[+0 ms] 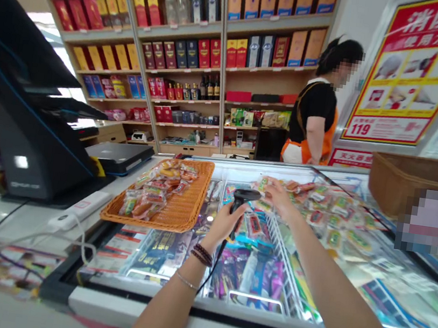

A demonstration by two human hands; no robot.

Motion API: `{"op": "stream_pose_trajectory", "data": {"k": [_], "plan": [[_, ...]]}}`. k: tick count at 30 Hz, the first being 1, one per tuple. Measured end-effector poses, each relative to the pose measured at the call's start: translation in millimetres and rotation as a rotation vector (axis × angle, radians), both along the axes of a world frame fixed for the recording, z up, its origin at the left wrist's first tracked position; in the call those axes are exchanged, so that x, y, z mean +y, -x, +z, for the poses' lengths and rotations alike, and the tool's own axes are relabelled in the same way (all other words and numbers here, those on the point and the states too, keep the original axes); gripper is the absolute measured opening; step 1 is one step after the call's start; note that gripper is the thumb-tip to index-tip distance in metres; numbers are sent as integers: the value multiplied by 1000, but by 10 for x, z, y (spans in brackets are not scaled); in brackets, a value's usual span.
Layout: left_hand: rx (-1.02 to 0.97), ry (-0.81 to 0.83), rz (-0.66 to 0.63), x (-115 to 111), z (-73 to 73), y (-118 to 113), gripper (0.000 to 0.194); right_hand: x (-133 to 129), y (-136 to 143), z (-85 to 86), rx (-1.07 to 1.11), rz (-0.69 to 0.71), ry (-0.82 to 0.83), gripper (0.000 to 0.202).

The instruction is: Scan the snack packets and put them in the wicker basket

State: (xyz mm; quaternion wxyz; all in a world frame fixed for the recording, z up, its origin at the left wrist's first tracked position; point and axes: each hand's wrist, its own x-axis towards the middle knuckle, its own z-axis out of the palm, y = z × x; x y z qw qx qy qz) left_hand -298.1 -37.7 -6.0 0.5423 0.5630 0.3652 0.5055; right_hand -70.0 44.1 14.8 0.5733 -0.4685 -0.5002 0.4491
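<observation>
My left hand [225, 222], with beaded and silver bracelets at the wrist, is closed round the handle of a black barcode scanner [246, 195]. A black cord hangs from the scanner's handle. Just right of the scanner head, my right hand [280, 198] pinches a small clear snack packet [263, 183] with a green and white label. Similar wrapped snack packets [337, 208] lie spread on the freezer's glass top to the right. An orange woven tray [192, 204] on the left holds several more packets [153, 192].
Beneath my hands, a chest freezer shows colourful packs and a white wire basket [282, 260] through its glass. A black till [37, 122] and white power strip [82, 209] stand left. A brown box [420, 179] sits right. A person [314, 112] in an orange apron stands behind, near shelves [182, 75].
</observation>
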Motion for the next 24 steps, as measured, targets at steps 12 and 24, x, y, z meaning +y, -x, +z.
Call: {"op": "stream_pose_trajectory", "data": {"k": [12,24], "plan": [[-48,4,-11,-115,114,160,71,-24,28,3,8,68,83,39],[42,-8,-63,-101,55,170,68,95,-46,-86,32,107,56,49]]}}
